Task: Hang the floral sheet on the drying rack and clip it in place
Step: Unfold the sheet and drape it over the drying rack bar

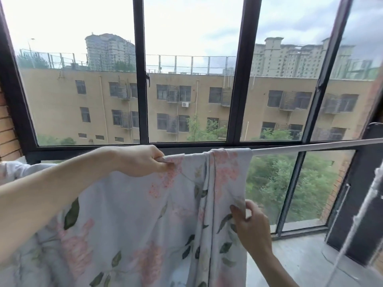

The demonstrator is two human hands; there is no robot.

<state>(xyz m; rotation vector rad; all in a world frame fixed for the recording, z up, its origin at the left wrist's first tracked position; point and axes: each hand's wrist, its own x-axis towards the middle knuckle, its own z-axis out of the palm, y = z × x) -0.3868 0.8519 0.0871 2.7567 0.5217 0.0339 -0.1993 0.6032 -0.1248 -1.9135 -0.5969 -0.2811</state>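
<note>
Nearest, at the lower right of the frame, the right hand comes up from the bottom edge with its thumb and fingers pinched together on the right-hand edge of the floral sheet, gripping a hanging fold of the cloth well below the bar. Across the left side of the frame the bare left forearm reaches in from the left edge, and the left hand sits at the centre, its fingers closed around a bunched top edge of the sheet right at the level of the drying rack bar. The sheet, pale with pink blossoms and dark green leaves, fills the lower left and lower middle of the frame; its upper portion is draped over the bar just right of centre, with one narrower panel folded over the front and hanging down beside the main spread. The bar itself runs bare from the cloth toward the right edge, rising slightly. Behind it stands a dark-framed window spanning the whole upper frame. Beyond the glass lie green treetops at the right, a long tan building across the middle, and pale tower blocks under an overcast sky at the top
</note>
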